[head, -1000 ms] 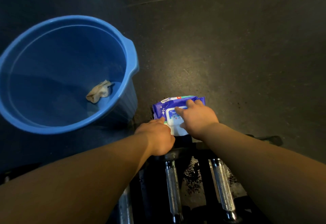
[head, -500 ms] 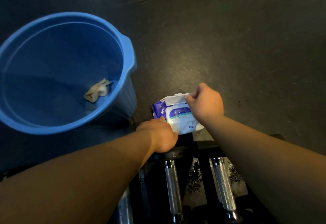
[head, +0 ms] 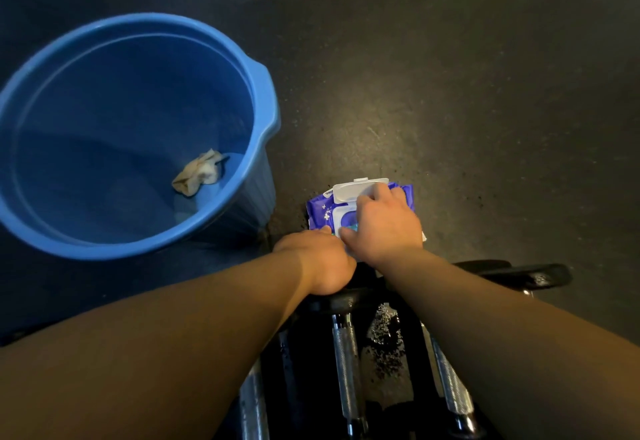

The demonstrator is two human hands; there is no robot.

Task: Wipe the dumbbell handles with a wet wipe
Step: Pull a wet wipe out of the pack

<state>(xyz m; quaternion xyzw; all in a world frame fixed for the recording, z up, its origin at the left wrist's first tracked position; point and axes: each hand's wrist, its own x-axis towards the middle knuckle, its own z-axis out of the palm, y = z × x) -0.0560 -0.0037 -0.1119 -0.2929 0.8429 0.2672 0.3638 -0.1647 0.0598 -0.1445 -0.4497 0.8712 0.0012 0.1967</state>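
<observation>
A purple wet wipe pack (head: 317,213) lies on the dark floor just beyond the dumbbells. Its white lid (head: 349,192) is flipped up and back. My left hand (head: 318,259) presses the pack's near left edge. My right hand (head: 384,228) lies across the pack's opening, thumb at the near side and fingertips against the lid; what its fingers hold is hidden. Three knurled metal dumbbell handles (head: 344,363) (head: 450,380) (head: 254,401) run toward me at the bottom, partly under my forearms.
A large blue bucket (head: 266,93) stands at the left, close to the pack, with a crumpled used wipe (head: 199,176) on its bottom. A black dumbbell head (head: 533,275) juts out at the right. Dark floor stretches beyond and to the right.
The pack's lid went from shut to flipped open. My right hand lifted it, then came back down over the opening. My left hand stayed on the pack's near edge.
</observation>
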